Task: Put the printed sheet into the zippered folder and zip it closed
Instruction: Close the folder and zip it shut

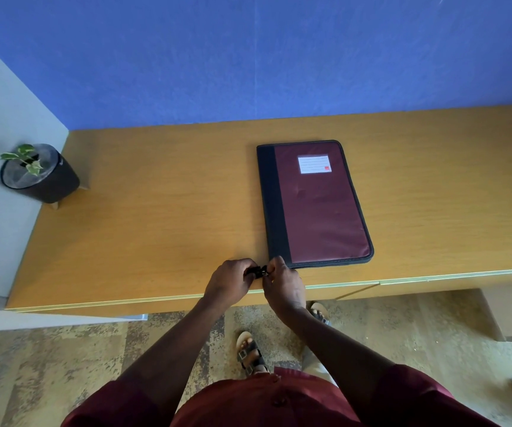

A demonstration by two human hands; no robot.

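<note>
Both hands pinch a small black clip (257,271) at the folder's (319,204) near corner. Left hand (229,280) and right hand (284,286) fingers curled on it. Folder lies closed on desk (156,217).

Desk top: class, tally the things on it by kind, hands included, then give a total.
Folder: 1, lying flat
Potted plant: 1
Small black clip: 1, pinched by both hands
Hands: 2, left hand and right hand
Total: 5

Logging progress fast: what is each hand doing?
Left hand: pinching the black clasp.
Right hand: pinching the same clasp.
</note>
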